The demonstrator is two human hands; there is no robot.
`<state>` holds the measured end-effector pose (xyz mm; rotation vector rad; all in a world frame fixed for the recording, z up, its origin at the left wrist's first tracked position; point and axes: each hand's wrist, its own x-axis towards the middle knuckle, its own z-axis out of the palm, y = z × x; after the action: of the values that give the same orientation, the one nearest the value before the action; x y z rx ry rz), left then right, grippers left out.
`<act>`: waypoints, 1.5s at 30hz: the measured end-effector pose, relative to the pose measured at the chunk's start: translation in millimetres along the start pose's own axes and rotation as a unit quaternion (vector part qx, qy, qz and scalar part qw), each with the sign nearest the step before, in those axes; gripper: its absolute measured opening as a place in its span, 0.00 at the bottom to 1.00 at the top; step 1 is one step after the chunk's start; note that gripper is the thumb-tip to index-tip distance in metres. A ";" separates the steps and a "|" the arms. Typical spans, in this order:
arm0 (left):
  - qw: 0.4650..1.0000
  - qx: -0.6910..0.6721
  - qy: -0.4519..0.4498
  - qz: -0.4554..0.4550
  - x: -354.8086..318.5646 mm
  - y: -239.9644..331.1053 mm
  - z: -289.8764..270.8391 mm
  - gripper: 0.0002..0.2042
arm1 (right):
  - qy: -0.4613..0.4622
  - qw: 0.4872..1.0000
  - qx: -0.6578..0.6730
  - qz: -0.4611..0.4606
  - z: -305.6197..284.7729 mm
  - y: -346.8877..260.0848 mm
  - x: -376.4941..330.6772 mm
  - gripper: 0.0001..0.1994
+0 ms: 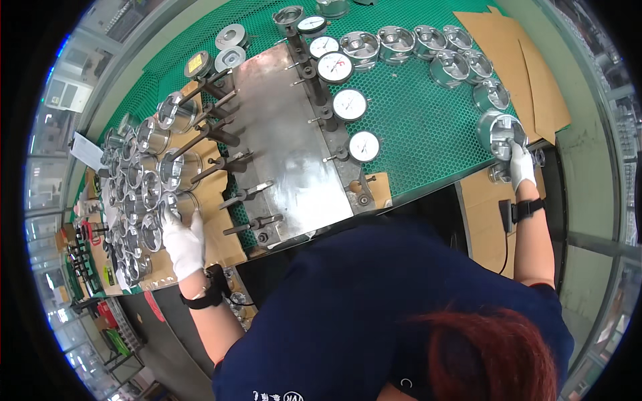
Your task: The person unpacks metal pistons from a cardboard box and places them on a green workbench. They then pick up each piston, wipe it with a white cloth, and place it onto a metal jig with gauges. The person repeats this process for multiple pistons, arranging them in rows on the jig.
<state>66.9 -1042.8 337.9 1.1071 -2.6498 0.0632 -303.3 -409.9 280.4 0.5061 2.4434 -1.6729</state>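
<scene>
My left hand (pixel 182 244), in a white glove, grips a shiny metal piston (pixel 184 202) at the near end of a crowded group of pistons (pixel 137 194) on the left. My right hand (pixel 521 164), also gloved, reaches far right and holds another metal piston (pixel 496 131) by its rim at the edge of the green mat (pixel 428 134). Between the two hands lies a steel gauge fixture (pixel 284 147) with several round white dial gauges (pixel 350 104) along its right side. Dark rods and clamps (pixel 214 137) line its left side.
Several more pistons (pixel 414 43) stand in a row at the far right of the mat. Brown cardboard sheets (pixel 528 73) lie at the far right and under the left pistons (pixel 217 227). A black cable and small device (pixel 505 217) hang beside my right wrist.
</scene>
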 end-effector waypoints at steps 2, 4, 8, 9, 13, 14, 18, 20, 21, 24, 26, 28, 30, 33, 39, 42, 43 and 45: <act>0.998 0.051 -0.035 0.001 0.4 -21.1 12.8 0.31 | -0.009 0.993 -0.108 0.048 -23.0 18.1 46.1 0.21; 0.996 0.064 -0.057 0.004 9.0 -19.9 14.9 0.27 | 0.017 0.934 -0.357 -0.022 -64.0 71.5 121.3 0.26; 0.999 0.044 -0.026 -0.020 27.5 -15.1 33.6 0.19 | 0.071 0.956 -0.284 0.011 -89.5 124.2 199.4 0.27; 0.999 0.037 -0.028 -0.028 32.4 -20.8 50.7 0.20 | 0.107 0.963 -0.246 -0.013 -104.3 135.1 210.0 0.29; 0.982 0.107 -0.104 -0.112 5.5 -24.8 13.8 0.24 | 0.155 0.948 -0.278 -0.025 -37.9 109.0 173.7 0.40; 0.976 0.114 -0.125 -0.133 1.6 -16.0 5.7 0.25 | 0.175 0.926 -0.334 -0.033 -23.9 86.0 138.3 0.43; 0.980 -0.068 -0.106 -0.155 -35.7 -64.2 15.1 0.24 | 0.166 0.914 -0.259 -0.265 13.9 30.5 65.0 0.41; 0.894 -0.317 -0.132 -0.289 -31.9 -28.5 -27.8 0.24 | 0.099 0.945 -0.173 -0.260 50.4 -23.4 2.3 0.39; 0.849 -0.399 -0.105 -0.330 -36.8 -19.3 -40.4 0.24 | 0.018 0.951 -0.056 -0.305 75.3 -41.0 -22.6 0.36; 0.766 -0.568 -0.092 -0.287 -44.2 38.5 -77.6 0.20 | -0.228 0.929 -0.053 -0.288 141.9 -94.8 -104.8 0.29; 0.712 -0.655 -0.145 -0.207 -48.6 65.1 -95.3 0.16 | -0.388 0.840 -0.109 -0.363 183.2 -125.7 -164.8 0.31; 0.628 -0.725 -0.227 -0.171 -49.3 93.7 -109.7 0.16 | -0.546 0.723 -0.090 -0.412 215.3 -143.4 -214.7 0.42; 0.692 -0.672 -0.227 -0.134 -65.8 101.0 -80.4 0.18 | -0.533 0.701 -0.035 -0.472 234.4 -137.5 -242.8 0.52; 0.608 -0.672 -0.371 -0.202 -62.5 106.5 -62.7 0.20 | -0.508 0.707 -0.033 -0.490 244.3 -137.6 -257.2 0.59; 0.870 -0.417 -0.215 0.152 -50.5 131.4 -52.5 0.30 | -0.395 0.669 -0.215 -0.592 263.1 -141.2 -243.3 0.50; 0.881 -0.363 -0.126 0.277 -43.1 144.4 -35.3 0.40 | -0.378 0.680 -0.205 -0.594 266.9 -137.4 -245.6 0.49; 0.886 -0.352 -0.112 0.281 -41.0 150.6 -30.8 0.41 | -0.380 0.688 -0.183 -0.591 265.9 -135.4 -245.3 0.48; 0.893 -0.338 -0.071 0.287 -38.8 156.4 -19.2 0.43 | -0.376 0.709 -0.163 -0.574 259.6 -127.9 -241.6 0.46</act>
<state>-12.7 -902.6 356.1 0.0999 -2.6688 -0.7881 -141.8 -739.1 367.9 -1.7116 2.2273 -1.1004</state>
